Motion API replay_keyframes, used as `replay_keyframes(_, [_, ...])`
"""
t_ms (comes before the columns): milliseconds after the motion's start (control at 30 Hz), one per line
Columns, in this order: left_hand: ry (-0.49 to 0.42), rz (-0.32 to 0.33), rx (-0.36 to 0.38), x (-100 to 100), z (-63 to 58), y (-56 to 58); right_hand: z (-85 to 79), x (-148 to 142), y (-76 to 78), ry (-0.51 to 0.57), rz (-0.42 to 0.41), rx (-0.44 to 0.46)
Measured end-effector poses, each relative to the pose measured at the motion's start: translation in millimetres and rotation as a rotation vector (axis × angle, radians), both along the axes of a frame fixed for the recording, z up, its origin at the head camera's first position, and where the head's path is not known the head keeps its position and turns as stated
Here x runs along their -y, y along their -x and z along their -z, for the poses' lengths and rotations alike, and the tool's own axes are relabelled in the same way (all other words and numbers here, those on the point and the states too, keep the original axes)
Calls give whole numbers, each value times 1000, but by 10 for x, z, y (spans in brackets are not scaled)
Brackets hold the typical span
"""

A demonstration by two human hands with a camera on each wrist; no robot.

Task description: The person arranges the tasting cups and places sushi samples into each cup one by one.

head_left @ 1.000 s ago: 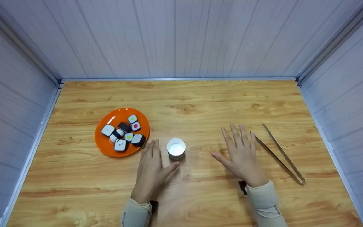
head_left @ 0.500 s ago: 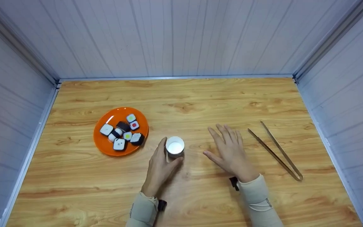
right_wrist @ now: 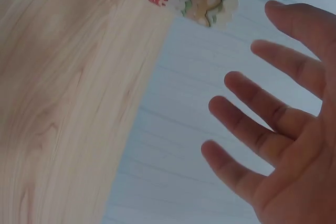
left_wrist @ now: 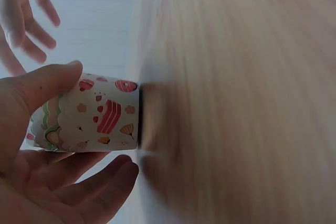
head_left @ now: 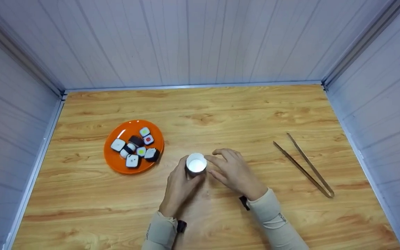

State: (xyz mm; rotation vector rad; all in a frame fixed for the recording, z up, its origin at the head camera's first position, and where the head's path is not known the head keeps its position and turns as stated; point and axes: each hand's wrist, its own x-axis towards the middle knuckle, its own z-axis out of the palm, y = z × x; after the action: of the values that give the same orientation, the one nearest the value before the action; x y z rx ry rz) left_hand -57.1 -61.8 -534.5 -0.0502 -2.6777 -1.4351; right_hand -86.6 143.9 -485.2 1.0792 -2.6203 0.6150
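A white paper baking cup [head_left: 196, 163] with a scalloped rim and printed cakes stands upright on the wooden table. My left hand [head_left: 181, 185] grips its side, thumb on the near side and fingers round the left. In the left wrist view the thumb lies across the printed wall of the baking cup [left_wrist: 107, 116], near its layered, wavy rim. My right hand [head_left: 236, 175] hovers just right of the cup, its fingertips close to the rim in the head view. From the right wrist, the right hand [right_wrist: 294, 135] shows spread, loosely bent fingers that hold nothing.
On the left lies an orange plate [head_left: 115, 163] with several sushi pieces [head_left: 132, 160]. Metal tongs [head_left: 300, 170] rest spread apart on the table at the right. Pale panelled walls [head_left: 193, 41] enclose the back and both sides.
My left hand has moved right from beside the plate and taken hold of the paper baking cup. The right hand has moved left, away from the tongs and up to the cup, its fingers bending.
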Motion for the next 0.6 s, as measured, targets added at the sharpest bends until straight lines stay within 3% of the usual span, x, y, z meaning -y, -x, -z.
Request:
replay_keyframes(167, [23, 19, -56, -42, -61, -24, 40, 61, 19, -7, -76, -70])
replay_keyframes(300, [56, 18, -91, -72, -88, -49, 57, 93, 12, -43, -78, -102])
replay_keyframes(600, [65, 9, -62, -53, -117, -62, 59, 154, 5, 34, -81, -134])
